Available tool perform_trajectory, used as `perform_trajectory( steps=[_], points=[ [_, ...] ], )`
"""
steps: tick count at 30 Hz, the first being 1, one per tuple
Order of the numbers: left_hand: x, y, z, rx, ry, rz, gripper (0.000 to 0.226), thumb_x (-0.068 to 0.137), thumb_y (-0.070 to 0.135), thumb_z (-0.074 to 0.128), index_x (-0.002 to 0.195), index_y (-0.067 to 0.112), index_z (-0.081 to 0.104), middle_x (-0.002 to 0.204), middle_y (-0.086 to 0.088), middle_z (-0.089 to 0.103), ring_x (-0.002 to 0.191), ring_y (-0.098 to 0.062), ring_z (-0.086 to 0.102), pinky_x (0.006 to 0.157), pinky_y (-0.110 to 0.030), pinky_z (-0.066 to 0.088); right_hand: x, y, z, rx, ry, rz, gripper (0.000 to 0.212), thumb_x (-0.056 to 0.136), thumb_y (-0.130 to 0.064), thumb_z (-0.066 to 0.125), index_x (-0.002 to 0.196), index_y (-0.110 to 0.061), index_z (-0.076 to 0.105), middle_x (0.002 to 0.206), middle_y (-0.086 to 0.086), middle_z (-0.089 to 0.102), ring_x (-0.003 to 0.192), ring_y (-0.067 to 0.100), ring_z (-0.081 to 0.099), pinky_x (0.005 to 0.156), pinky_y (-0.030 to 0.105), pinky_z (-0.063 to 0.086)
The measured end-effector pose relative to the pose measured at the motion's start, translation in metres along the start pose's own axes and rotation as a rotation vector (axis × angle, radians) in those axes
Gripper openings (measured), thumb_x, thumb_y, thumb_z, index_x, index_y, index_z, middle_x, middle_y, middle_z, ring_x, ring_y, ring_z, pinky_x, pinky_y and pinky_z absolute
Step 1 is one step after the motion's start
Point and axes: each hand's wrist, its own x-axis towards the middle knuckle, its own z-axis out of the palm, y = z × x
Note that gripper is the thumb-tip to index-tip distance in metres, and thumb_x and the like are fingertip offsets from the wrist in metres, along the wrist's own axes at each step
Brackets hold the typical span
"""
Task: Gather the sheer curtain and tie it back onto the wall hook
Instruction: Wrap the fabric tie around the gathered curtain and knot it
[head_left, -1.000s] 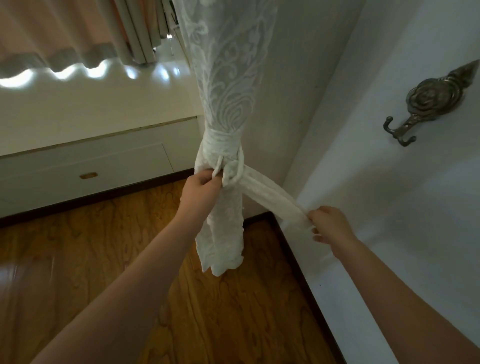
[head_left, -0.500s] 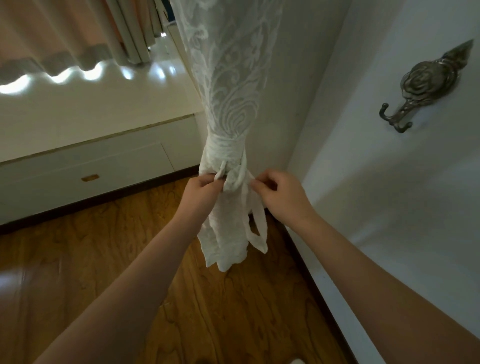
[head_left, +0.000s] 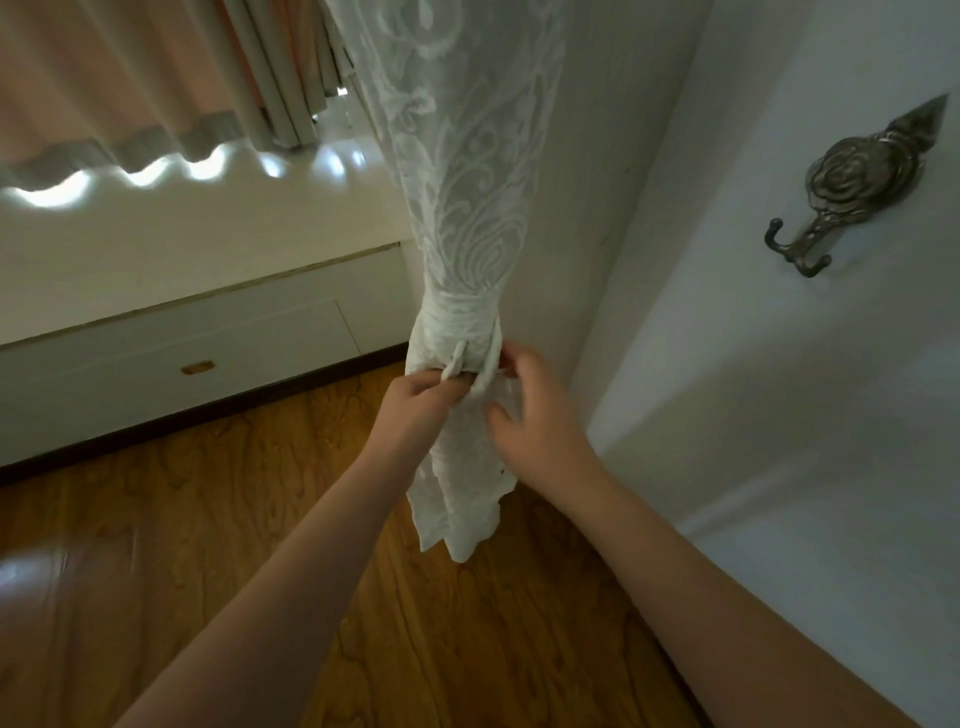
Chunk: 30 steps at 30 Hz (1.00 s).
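Both hands at tie band (head_left: 460, 317): left hand (head_left: 415, 402) pinches loop, right hand (head_left: 535, 410) grips sheer curtain (head_left: 467, 171); wall hook (head_left: 852, 192) apart

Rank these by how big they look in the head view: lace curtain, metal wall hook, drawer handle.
1. lace curtain, by far the largest.
2. wall hook.
3. drawer handle, though it sits farther away, so true size is unsure.
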Motion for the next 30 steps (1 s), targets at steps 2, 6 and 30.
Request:
perform_trajectory(
  steps=[2, 6, 30],
  points=[
    [-0.003, -0.001, 0.005, 0.051, -0.018, 0.04, 0.016, 0.091, 0.024, 0.058, 0.083, 0.02, 0.072, 0.083, 0.004, 0.066, 0.086, -0.01, 0.059, 0.069, -0.022, 0.041, 0.004, -0.015, 0.004, 0.004, 0.043, 0.002, 0.032, 0.09, -0.009, 0.053, 0.122, -0.009, 0.048, 0.108, 0.0, 0.048, 0.093, 0.006, 0.047, 0.07, 0.0, 0.038],
    [-0.002, -0.006, 0.009, 0.095, -0.045, 0.098, 0.021, 0.09, 0.031, 0.058, 0.095, 0.02, 0.075, 0.093, 0.001, 0.072, 0.097, -0.014, 0.063, 0.097, -0.04, 0.047, 0.009, -0.007, 0.0, -0.002, -0.01, 0.074, 0.016, 0.092, -0.007, 0.045, 0.104, -0.01, 0.055, 0.09, -0.001, 0.056, 0.08, 0.008, 0.054, 0.058, 0.006, 0.037],
    [-0.046, -0.009, -0.051, 0.759, 0.078, 0.719, 0.029, 0.094, 0.042, 0.027, 0.083, 0.033, 0.053, 0.091, 0.027, 0.046, 0.096, 0.0, 0.033, 0.079, -0.017, 0.028, 0.061, -0.022, -0.128, -0.972, 0.134, -0.32, 0.025, 0.098, -0.036, 0.041, 0.093, -0.021, 0.061, 0.068, -0.002, 0.051, 0.063, 0.024, 0.05, 0.054, 0.029, 0.031]
  ],
)
